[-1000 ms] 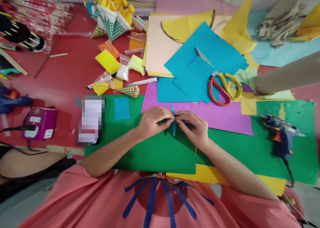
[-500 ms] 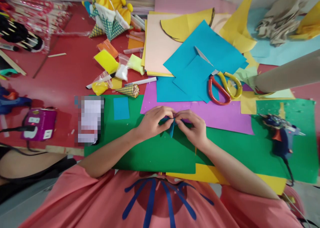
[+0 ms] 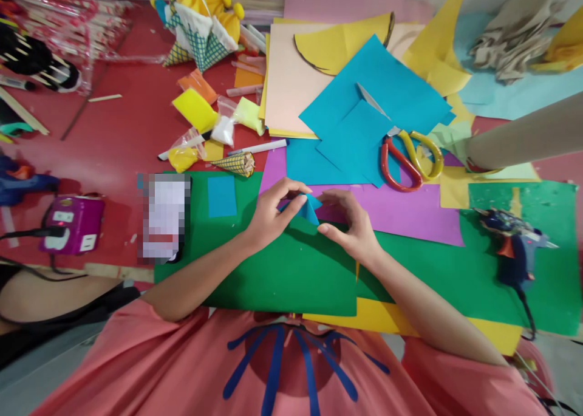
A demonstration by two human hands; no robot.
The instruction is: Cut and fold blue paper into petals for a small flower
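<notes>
My left hand [image 3: 272, 215] pinches a small folded blue paper piece [image 3: 310, 208] above a green sheet [image 3: 291, 270]. The blue piece now fans out into a small triangle. My right hand [image 3: 351, 226] hovers just to its right with fingers curved and apart, thumb near the paper's lower corner, holding nothing I can see. A purple sheet [image 3: 401, 212] lies behind both hands. A small blue rectangle [image 3: 221, 196] rests on the green sheet to the left.
Red-and-yellow scissors [image 3: 407, 158] lie on blue sheets [image 3: 378, 100] behind. A blue glue gun [image 3: 512, 246] sits at the right, a purple power strip [image 3: 75, 225] at the left. A person's arm [image 3: 523, 133] reaches in from the right. Small bags and a paper cone [image 3: 237, 163] lie behind the green sheet.
The blue piece was pinched flat between both hands; now my right hand has let go and drawn back, and the paper has spread open in my left hand.
</notes>
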